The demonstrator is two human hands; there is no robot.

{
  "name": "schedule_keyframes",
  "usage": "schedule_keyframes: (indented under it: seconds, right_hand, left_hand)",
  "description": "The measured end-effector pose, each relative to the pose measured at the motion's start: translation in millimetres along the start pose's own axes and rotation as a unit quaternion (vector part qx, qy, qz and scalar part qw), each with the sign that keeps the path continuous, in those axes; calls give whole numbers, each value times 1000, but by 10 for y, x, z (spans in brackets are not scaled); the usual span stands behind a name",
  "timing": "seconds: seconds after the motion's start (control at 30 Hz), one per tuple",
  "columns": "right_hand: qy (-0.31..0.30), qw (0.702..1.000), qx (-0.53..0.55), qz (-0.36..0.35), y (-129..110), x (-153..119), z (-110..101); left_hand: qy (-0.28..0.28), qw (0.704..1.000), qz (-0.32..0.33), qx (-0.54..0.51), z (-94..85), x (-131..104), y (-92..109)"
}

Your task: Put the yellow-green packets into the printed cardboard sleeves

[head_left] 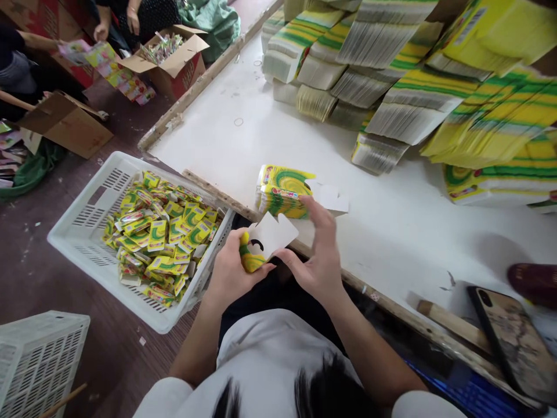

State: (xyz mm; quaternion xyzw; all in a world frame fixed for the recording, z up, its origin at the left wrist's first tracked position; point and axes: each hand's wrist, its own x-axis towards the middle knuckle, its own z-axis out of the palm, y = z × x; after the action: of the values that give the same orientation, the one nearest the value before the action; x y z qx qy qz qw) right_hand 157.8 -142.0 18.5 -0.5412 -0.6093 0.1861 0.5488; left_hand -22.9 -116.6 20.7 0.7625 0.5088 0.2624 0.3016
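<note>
My left hand (232, 264) is closed around a small yellow and green carton (252, 253) at the table's near edge. The carton's white flap (278, 231) stands open towards the right, and a dark curved cutout shows in it. Close by on the right is my right hand (319, 258), thumb and fingers spread apart. Its thumb tip is at the carton's lower edge; whether it touches cannot be made out. Just beyond both hands, a bundle of flat yellow and green cartons (282, 190) lies on the table, with a white flap sticking out to its right.
Left of me, a white plastic crate (107, 278) holds many small cartons. Large stacks of flat cartons (391, 110) cover the white table's (304, 139) far right. A phone (513, 342) lies near the right edge. Other people handle packets by cardboard boxes (69, 125) at upper left.
</note>
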Motion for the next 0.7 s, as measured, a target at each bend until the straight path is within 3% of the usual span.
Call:
schedule_keyframes:
  seconds: [0.07, 0.17, 0.3, 0.43, 0.57, 0.7]
  right_hand:
    - [-72, 987, 103, 100, 18, -12, 43]
    - [-179, 933, 232, 208, 32, -13, 138]
    - [-219, 883, 329, 254, 88, -16, 225]
    - [-213, 927, 259, 168, 137, -70, 215]
    - [-229, 959, 148, 82, 130, -98, 157]
    - [-155, 977, 127, 73, 178, -56, 81]
  left_hand:
    - [13, 1000, 18, 3, 80, -11, -8]
    - [17, 997, 78, -18, 134, -3, -18]
    - [31, 986, 145, -69, 169, 31, -68]
    - [24, 993, 86, -76, 222, 35, -165]
    - [62, 993, 86, -59, 270, 38, -235]
    - [93, 992, 78, 26, 202, 42, -253]
